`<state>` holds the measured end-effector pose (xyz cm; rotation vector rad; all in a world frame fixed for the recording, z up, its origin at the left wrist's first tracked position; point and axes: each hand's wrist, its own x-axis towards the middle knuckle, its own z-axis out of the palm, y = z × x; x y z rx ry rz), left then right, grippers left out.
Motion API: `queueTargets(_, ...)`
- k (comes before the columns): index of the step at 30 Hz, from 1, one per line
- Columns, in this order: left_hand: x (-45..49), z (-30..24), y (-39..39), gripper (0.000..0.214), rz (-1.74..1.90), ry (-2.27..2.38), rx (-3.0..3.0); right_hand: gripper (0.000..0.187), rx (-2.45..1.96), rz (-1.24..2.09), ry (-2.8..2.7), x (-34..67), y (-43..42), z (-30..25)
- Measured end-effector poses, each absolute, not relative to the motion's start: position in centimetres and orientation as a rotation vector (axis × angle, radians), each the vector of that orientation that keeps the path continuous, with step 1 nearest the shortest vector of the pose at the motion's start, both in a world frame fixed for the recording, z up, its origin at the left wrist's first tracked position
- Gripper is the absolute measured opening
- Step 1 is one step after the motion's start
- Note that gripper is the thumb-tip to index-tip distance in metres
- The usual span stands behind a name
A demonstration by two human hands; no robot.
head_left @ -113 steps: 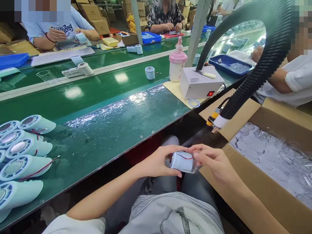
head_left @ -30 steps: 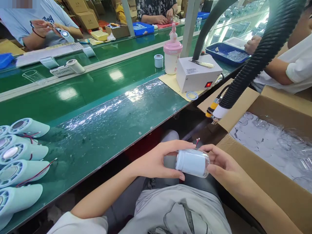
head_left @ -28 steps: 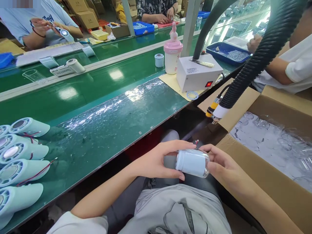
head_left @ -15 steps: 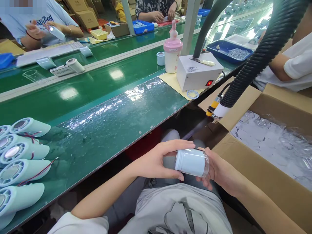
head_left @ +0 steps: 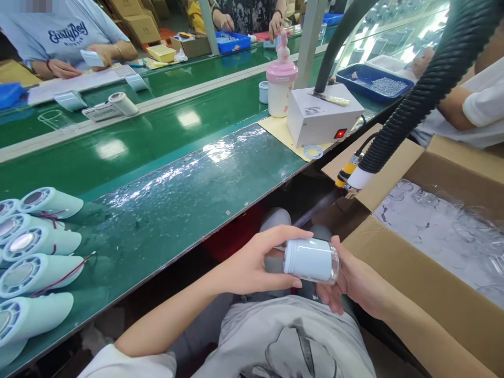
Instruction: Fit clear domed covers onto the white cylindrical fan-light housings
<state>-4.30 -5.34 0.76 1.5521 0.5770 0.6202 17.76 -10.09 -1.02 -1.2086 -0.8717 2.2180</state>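
Above my lap, a light blue cylindrical housing [head_left: 309,259] with a clear plastic cover around it lies tilted on its side between my two hands. My left hand [head_left: 260,260] grips its left end, thumb along the lower side and fingers over the top. At the clear right end, my right hand [head_left: 346,275] holds the cover, with the thumb above and the other fingers curled loosely underneath. Part of the right fingers is hidden behind the cylinder.
Several light blue fan housings [head_left: 39,270] with thin red wires lie at the left of the green bench [head_left: 177,194]. A white box [head_left: 323,118] with a lit red switch stands near a pink-lidded cup [head_left: 281,86]. An open carton [head_left: 405,252] holds clear covers. A black hose [head_left: 409,110] hangs at right.
My right fingers have loosened and dropped slightly below the cylinder. The cylinder stays in nearly the same place. Across the belt, co-workers' hands have moved.
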Motion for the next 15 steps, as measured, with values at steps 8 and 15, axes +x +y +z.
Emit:
queueTargets(8,-4.4,1.2,-5.6,0.063,0.542,0.663,1.363,0.076,-1.053,1.079,-1.717,19.0,-11.2,-1.6)
queueTargets(15,-4.6,1.2,-5.3,0.079,0.499,0.576,1.4,0.06,-1.045,1.272,-1.591,19.4,-11.4,-2.2)
